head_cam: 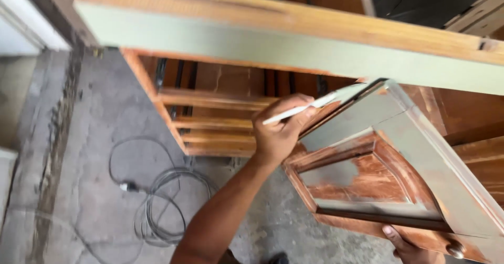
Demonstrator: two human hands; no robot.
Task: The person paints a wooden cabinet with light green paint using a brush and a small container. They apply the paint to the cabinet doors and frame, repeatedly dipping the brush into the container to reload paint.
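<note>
My left hand [281,132] clamps a thin white scraper [310,108] against the open cabinet door [415,138], green coat half stripped, while my right hand [407,245] grips its lower edge; steady, flat strokes would spare the wood beneath
</note>
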